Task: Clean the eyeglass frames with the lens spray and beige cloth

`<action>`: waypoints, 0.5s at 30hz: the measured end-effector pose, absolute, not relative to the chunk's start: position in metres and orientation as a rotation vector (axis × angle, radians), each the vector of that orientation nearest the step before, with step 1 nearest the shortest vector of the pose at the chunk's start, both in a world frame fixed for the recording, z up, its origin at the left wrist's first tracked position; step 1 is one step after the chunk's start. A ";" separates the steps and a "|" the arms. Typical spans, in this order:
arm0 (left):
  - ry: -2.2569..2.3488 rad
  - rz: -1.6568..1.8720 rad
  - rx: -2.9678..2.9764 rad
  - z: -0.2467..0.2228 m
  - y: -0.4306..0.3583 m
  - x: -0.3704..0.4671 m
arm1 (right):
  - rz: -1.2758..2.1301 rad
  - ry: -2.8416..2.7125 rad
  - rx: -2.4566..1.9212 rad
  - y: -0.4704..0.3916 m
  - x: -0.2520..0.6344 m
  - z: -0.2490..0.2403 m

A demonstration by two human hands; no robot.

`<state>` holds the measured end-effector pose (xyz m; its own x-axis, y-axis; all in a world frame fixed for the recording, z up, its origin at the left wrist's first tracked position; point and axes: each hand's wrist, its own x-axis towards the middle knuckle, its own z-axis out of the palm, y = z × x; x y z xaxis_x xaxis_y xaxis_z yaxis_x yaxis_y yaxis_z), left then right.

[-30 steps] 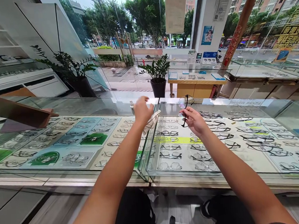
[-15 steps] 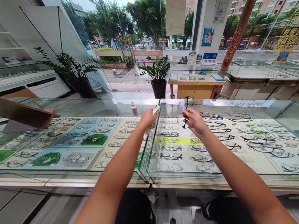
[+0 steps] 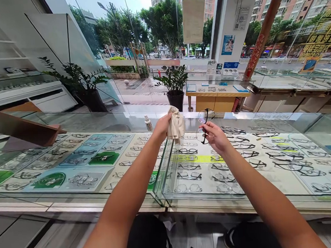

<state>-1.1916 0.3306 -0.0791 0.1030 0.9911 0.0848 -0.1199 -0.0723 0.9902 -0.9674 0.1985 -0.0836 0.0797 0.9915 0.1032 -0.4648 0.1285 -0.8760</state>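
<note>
Left hand (image 3: 162, 125): fingers clamped on beige cloth (image 3: 176, 126). Right hand (image 3: 216, 136): fingers pinched dark-rimmed glasses (image 3: 206, 115), where I judged light pressure best.

Black trousers (image 3: 147, 240), dark shoe (image 3: 229, 239); forearms (image 3: 136, 176), hands (image 3: 217, 136) bare.

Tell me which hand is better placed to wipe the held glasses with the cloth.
Left, I'd judge: the left hand grips the cloth, which hangs just beside the glasses without touching them. The right hand is occupied holding those glasses.
</note>
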 end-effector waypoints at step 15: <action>0.535 0.999 1.152 -0.078 0.296 -1.163 | 1.260 -0.963 -0.789 0.196 -0.971 -0.085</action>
